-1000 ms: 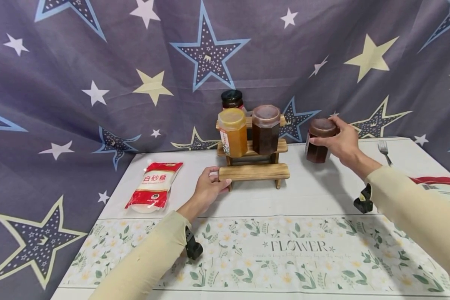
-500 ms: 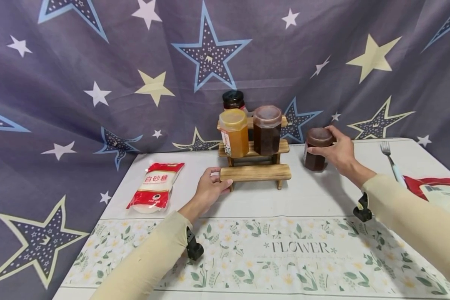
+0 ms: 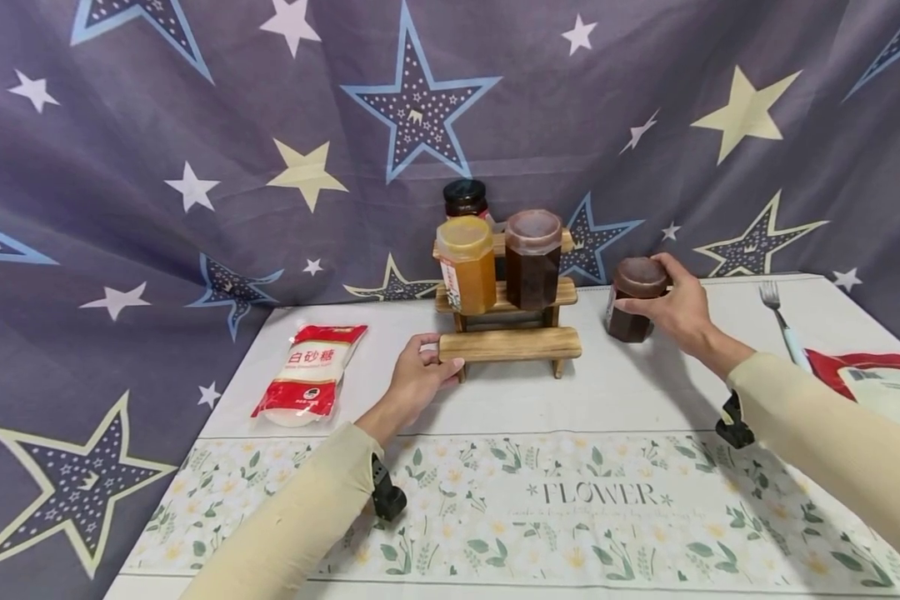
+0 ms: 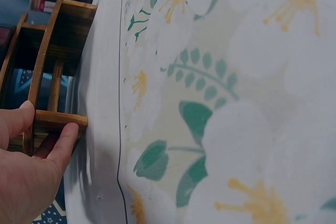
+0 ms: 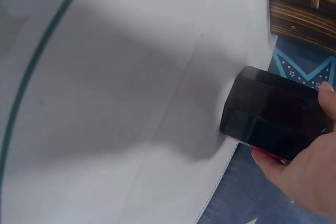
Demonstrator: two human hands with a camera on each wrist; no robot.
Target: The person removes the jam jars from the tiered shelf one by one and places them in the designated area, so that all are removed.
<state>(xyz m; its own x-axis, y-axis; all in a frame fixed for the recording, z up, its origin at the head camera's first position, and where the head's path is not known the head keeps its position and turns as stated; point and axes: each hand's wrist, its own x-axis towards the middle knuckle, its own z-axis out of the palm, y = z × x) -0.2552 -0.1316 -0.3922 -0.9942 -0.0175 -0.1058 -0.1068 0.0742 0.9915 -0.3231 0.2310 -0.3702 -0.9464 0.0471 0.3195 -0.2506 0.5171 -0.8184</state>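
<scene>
White floral tablecloth (image 3: 510, 408): before purple starred fabric (image 3: 217, 100)
Left hand (image 3: 416, 379): grips brown wooden 3-step stand (image 3: 510, 344)
Right hand (image 3: 678, 308): holds dark-brown faceted jar (image 3: 628, 327)

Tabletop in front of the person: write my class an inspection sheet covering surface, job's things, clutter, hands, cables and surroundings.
Surface: white cloth with a flower-print band.
Job's things: wooden stand with amber jar and dark jar on its middle step; black-lidded jar behind them.
Clutter: sugar bag left; fork and red packet right.
Hands: left hand grips the wooden stand's left end; right hand holds second dark jar.
Cables: nothing seen.
Surroundings: star-print curtain behind.
</scene>
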